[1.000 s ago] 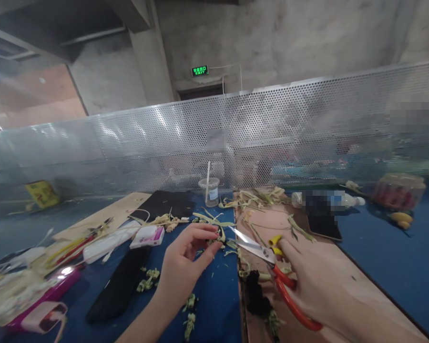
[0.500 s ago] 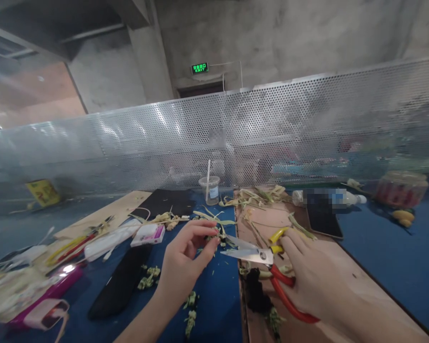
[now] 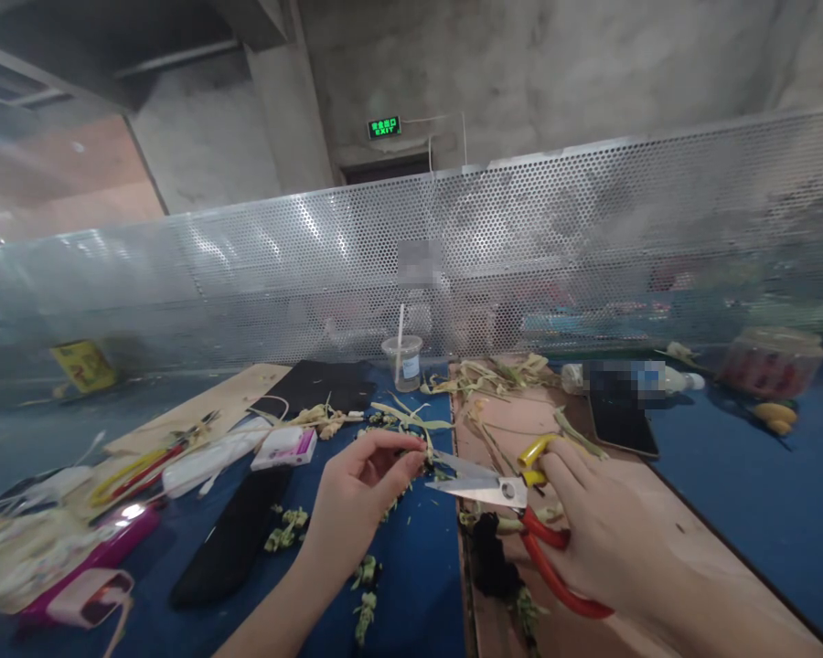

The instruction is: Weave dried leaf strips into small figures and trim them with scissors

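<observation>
My right hand holds a pair of scissors with red handles. Their blades are parted and point left. Two yellow ends of another tool stick out by the same hand's fingers; the rest of it is hidden. My left hand pinches thumb and forefinger together on a small piece of plant, mostly covered by the fingertips, close to the blade tips. Greenish plant clippings lie on the blue surface below, and long pale leaves lie just beyond the left fingers.
A plastic cup with a straw stands before the perforated metal screen. Dried leaves cover the far end of the brown board. A phone and bottle lie right; a black case and pliers lie left.
My left hand has shifted slightly right, and its thumb and forefinger have come closer together. The scissors stay parted, with hardly any movement.
</observation>
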### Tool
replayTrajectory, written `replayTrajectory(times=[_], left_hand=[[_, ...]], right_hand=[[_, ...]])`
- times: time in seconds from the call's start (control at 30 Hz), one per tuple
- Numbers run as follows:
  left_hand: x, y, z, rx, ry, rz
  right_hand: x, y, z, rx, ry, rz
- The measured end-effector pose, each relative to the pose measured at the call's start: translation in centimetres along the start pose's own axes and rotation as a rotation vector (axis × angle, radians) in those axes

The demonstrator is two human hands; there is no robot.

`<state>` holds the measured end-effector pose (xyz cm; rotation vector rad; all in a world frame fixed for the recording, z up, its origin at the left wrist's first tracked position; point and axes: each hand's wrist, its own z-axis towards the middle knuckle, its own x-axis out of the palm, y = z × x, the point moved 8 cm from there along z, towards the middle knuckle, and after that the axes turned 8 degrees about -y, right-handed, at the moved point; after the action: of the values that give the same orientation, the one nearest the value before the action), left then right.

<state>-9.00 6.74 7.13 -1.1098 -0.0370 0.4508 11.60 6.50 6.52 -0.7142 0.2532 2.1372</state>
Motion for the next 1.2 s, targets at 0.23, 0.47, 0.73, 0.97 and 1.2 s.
replayTrajectory(times=[0.23, 0.47, 0.73, 0.97, 1.2], left_hand=[[-0.9, 1.5, 0.3, -0.086, -0.076, 0.108], [-1.1, 1.6, 0.4, -0.089, -0.124, 0.145], [-0.8, 1.5, 0.1, -0.102, -0.117, 0.154], [-0.6, 1.7, 0.0, -0.101, -0.098, 0.166], [-0.3, 1.0, -0.2, -0.089, -0.063, 0.195]], right_hand=[[0.1, 0.4, 0.0, -0.005, 0.02, -0.023], [0.5, 0.6, -0.2, -0.007, 0.049, -0.059], [1.3, 0.4, -1.1, 0.009, 0.067, -0.019], [2.3, 0.1, -1.9, 0.03, 0.095, 0.017], [2.7, -0.1, -2.1, 0.009, 0.099, -0.008]])
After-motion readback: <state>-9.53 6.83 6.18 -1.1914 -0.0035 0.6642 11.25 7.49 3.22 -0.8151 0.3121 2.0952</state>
